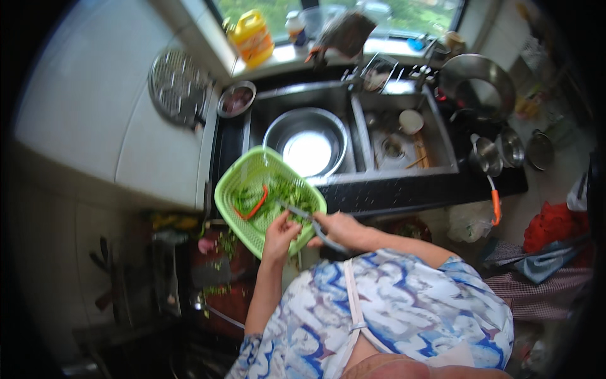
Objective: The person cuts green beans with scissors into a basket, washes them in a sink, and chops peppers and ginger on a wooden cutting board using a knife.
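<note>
In my right hand (343, 230) is a pair of grey-handled scissors (303, 214), its blades pointing left over a green plastic colander basket (242, 182). Cut green vegetables (286, 192) lie in the basket, with a long, curved red piece like a chilli pepper (258, 206) among them. My left hand (280, 234) hovers at the basket's near side, close to the blades, thumb and fingers drawn together. Whether anything small is between those fingertips is too blurred to tell. The basket rests at the counter's front edge, left of my body.
A steel basin (305, 142) fills the left sink bowl. The right bowl (388, 147) holds a white cup (411, 121) and wooden sticks (420, 150). A cutting board (227, 303) with green scraps lies left. An orange-handled utensil (495, 208) overhangs the counter edge at right.
</note>
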Demonstrator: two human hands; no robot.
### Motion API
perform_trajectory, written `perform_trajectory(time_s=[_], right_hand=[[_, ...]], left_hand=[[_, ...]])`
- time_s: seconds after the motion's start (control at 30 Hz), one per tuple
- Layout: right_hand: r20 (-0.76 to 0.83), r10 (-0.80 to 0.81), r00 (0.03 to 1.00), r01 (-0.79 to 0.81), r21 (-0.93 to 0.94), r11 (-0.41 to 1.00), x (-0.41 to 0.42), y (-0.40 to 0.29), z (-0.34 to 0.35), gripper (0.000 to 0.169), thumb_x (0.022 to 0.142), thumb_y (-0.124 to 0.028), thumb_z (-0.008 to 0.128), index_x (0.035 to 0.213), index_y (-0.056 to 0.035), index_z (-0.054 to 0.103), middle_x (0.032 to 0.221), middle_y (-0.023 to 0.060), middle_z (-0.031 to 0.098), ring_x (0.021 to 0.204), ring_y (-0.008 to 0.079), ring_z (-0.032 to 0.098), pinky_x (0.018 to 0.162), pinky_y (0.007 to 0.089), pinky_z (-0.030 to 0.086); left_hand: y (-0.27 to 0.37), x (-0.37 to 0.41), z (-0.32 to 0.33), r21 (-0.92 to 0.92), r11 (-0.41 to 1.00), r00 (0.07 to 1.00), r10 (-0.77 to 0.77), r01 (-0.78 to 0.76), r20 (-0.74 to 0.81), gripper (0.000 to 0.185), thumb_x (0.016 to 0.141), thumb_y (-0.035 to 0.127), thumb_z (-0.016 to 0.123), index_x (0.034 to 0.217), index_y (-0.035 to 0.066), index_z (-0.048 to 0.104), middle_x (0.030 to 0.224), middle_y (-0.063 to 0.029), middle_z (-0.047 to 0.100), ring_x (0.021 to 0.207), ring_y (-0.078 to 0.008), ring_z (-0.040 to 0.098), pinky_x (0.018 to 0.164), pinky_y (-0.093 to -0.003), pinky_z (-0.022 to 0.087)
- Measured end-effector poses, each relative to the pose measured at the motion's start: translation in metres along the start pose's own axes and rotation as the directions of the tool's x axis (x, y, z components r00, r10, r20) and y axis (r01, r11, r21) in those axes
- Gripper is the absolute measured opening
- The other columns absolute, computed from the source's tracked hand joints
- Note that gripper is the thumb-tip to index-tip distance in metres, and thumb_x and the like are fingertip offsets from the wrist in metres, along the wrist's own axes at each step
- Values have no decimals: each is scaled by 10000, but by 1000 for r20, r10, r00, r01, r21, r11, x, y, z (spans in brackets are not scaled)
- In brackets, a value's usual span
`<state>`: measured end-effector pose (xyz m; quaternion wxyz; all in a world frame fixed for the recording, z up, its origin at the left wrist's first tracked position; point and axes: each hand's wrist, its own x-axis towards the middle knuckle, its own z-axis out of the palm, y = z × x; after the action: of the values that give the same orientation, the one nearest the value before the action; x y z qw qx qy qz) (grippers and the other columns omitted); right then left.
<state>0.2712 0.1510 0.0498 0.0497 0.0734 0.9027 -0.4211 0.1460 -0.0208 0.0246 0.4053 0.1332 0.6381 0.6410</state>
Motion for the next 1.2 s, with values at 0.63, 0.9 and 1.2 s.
perform_trajectory(time_s=[0.63,0.9,1.2], right_hand=[[47,-35,998,38,-65,997,-1,-7,-13,782,750,-668,619,1180,-27,497,803,235,645,805,411,640,706,487,490],[197,14,980,22,-177,984,-8,-13,-24,848,759,-701,581,1257,-30,435,870,235,625,869,406,626,715,476,481],[90,-24,996,28,-45,999,3,-3,2,728,761,-648,625,1120,-24,515,736,212,635,728,413,635,634,494,487]], left_hand=[[3,-4,-2,-153,987,980,18,-48,-197,359,831,1,638,1178,-45,556,813,-17,594,672,-63,534,550,-170,404],[-5,-7,-4,-169,985,986,16,-44,-165,287,824,2,644,1104,-10,584,819,-21,605,660,-92,547,561,-204,413],[0,0,-5,-85,996,988,27,-41,-152,269,829,12,645,1094,-22,614,788,-3,602,633,-67,520,561,-200,403]])
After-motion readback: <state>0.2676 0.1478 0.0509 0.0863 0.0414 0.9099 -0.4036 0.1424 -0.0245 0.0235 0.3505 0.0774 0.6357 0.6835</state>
